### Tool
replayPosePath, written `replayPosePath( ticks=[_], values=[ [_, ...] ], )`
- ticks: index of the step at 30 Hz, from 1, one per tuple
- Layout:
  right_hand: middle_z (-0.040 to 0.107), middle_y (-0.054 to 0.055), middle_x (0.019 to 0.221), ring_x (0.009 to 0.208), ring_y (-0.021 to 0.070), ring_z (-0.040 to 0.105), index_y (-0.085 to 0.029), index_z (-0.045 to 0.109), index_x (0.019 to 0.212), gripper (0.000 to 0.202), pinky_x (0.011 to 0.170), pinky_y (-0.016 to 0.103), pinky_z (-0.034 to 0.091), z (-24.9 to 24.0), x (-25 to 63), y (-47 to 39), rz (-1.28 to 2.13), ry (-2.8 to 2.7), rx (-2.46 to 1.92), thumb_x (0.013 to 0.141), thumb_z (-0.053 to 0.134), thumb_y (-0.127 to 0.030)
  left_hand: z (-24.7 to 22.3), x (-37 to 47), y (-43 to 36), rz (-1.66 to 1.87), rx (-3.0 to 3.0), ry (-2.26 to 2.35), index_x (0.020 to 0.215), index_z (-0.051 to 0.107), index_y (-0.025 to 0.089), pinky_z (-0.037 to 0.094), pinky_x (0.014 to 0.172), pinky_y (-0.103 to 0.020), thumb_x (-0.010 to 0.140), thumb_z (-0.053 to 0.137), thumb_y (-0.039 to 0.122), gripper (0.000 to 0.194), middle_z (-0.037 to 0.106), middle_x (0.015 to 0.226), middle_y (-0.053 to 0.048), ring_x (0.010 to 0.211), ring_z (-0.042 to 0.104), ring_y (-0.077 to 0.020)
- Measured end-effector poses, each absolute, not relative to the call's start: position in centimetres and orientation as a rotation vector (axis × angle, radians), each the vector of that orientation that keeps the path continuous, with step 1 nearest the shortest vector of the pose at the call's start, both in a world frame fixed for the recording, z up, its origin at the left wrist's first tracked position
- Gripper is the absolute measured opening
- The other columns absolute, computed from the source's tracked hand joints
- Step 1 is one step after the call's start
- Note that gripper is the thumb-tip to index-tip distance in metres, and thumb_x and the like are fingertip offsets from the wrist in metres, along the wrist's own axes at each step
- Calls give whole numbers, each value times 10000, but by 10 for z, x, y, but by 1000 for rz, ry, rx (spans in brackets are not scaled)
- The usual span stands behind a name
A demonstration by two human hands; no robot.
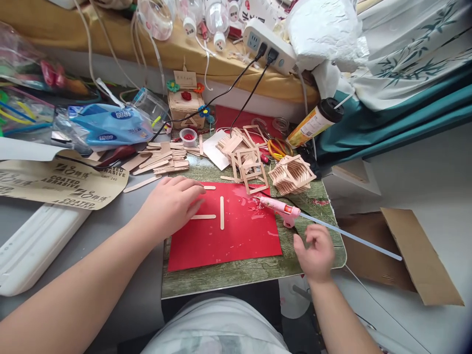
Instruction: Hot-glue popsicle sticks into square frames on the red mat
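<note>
My left hand (174,202) lies palm down over the left part of a red sheet (224,246), its fingers slightly bent. Two craft sticks, the upper stick (210,187) and the lower stick (205,217), run crosswise and are partly covered by that hand. Just right of them a third craft stick (221,213) lies lengthwise. My right hand (315,250) hovers off the sheet's right edge, a little blurred, with fingers curled and thumb apart; nothing shows in it. Close above it rests a pink glue gun (280,206), with a long glue stick (354,237) sticking out of its back.
Behind the sheet are a heap of loose craft sticks (165,160), stick frames (250,169) and a stacked stick piece (292,175). A drink cup (315,123) leans at the back right. Black cords run from a power strip (271,46). Sandpaper (66,179) lies left.
</note>
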State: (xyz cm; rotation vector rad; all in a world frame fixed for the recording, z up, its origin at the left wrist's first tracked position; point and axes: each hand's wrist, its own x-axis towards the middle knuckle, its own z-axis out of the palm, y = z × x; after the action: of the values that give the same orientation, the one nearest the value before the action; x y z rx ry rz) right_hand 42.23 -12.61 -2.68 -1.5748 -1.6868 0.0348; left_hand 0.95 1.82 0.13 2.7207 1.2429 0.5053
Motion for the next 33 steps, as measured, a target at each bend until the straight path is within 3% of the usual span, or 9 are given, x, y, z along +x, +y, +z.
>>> replayPosePath(
  ticks=[3, 6, 10, 16, 33],
  values=[
    [623, 39, 867, 798, 217, 589, -239, 601, 921, 192, 740, 395, 518, -13, 391, -133, 124, -2033, -1272, 888, 705, -80, -4, 9, 22, 482, 2730, 1272, 1116, 742, 232, 477, 852, -437, 1069, 540, 313, 223, 791, 1190, -71, 1071, 701, -288],
    [733, 118, 1077, 954, 263, 671, -201, 663, 1202, 330, 832, 443, 585, 3, 355, -114, 250, -2322, -1036, 897, 723, -91, -8, 12, 27, 504, 2708, 1326, 1122, 749, 230, 485, 875, -441, 1082, 520, 321, 250, 796, 1180, -71, 1064, 695, -286],
    [738, 145, 1253, 1158, 282, 687, -201, 636, 1363, 371, 1001, 478, 609, 7, 317, -69, 403, -2408, -982, 1007, 588, -105, -14, 18, 36, 506, 2667, 1310, 1196, 752, 230, 497, 946, -441, 1073, 531, 311, 265, 804, 1178, -77, 1069, 695, -276],
    [710, 167, 1339, 1253, 287, 666, -192, 678, 1345, 379, 1059, 510, 611, -20, 296, -33, 516, -2439, -941, 1055, 461, -81, -21, 24, 47, 485, 2686, 1319, 1163, 770, 247, 469, 898, -439, 1088, 512, 325, 280, 821, 1091, -65, 1023, 711, -272],
    [728, 151, 1367, 1304, 293, 629, -178, 698, 1357, 385, 1100, 514, 577, -34, 303, -25, 565, -2423, -925, 1049, 493, -71, -18, 32, 35, 462, 2748, 1148, 1183, 738, 243, 445, 887, -427, 1105, 500, 319, 262, 829, 1080, -63, 958, 731, -232]
  ],
)
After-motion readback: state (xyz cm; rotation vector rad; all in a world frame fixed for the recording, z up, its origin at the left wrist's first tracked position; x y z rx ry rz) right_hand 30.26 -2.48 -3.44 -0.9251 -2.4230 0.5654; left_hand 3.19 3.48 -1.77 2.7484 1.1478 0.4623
